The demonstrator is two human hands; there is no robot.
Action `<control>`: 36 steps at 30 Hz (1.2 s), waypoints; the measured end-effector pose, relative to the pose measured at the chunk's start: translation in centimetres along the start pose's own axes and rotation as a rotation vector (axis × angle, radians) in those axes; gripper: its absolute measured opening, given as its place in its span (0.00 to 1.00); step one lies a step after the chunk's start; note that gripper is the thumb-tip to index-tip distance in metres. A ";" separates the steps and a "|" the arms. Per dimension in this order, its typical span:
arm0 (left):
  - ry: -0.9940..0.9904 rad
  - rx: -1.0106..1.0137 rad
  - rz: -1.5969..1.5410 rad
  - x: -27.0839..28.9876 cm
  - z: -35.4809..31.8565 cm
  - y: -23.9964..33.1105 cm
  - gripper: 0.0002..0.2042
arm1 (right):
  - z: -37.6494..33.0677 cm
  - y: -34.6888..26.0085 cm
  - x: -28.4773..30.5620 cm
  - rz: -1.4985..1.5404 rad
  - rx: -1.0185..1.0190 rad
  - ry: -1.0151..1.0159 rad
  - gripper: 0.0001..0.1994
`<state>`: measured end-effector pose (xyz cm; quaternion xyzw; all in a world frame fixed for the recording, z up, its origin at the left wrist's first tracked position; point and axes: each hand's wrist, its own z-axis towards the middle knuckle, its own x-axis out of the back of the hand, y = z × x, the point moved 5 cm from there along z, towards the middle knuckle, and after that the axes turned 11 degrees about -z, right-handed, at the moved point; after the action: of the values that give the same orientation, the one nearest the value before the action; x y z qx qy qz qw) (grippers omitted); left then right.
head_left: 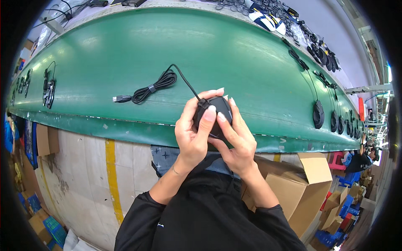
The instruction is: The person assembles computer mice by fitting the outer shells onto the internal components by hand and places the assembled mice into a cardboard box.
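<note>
Between both hands I hold a black computer mouse (224,108) just above the near edge of the green belt (234,50). My left hand (194,127) wraps its left side, the thumb pressed on top near where the cord comes out. My right hand (238,136) grips the other side, with fingers over the top. The mouse's underside is hidden. Its cord runs to a coiled bundle (157,87) bound with a tie, which lies on the belt to the left. A USB plug (122,98) points left from that bundle.
Several corded mice (318,115) lie in a row at the belt's right. Other cable bundles (49,90) rest at the far left. Cords and parts (268,19) are heaped beyond the far edge. An open cardboard box (293,188) stands at my right.
</note>
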<state>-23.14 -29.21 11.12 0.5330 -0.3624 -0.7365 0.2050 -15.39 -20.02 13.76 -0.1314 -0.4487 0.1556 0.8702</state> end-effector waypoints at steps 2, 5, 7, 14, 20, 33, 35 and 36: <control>-0.112 -0.120 0.062 -0.4 -0.1 0.7 0.16 | -0.2 0.3 0.0 0.344 -0.326 0.092 0.39; -0.110 -0.053 -0.021 -0.6 -0.3 0.5 0.16 | -0.1 0.3 -0.2 0.162 -0.161 0.126 0.42; -0.119 -0.031 -0.061 -0.7 -0.3 0.3 0.18 | 0.1 0.2 0.0 0.035 -0.045 0.108 0.40; -0.052 0.015 0.068 -0.5 -0.7 0.0 0.18 | 0.1 -0.5 0.5 -0.009 -0.100 -0.011 0.37; -0.059 0.202 -0.385 1.2 -0.2 -0.2 0.19 | 1.1 0.0 1.4 0.112 -0.064 -0.140 0.39; -0.312 0.255 -0.250 2.0 -1.2 0.4 0.26 | -0.9 2.7 4.2 0.455 -0.383 -0.234 0.33; -0.246 0.259 -0.268 1.6 -1.2 0.1 0.24 | -0.7 2.6 4.5 0.404 -0.347 -0.213 0.32; -0.172 0.255 -0.289 1.7 -1.3 -0.1 0.22 | -0.7 2.8 4.2 0.410 -0.438 -0.269 0.33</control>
<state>-22.54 -30.70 9.78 0.5361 -0.3887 -0.7493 -0.0037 -12.89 -15.84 15.43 -0.3811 -0.5468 0.2434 0.7047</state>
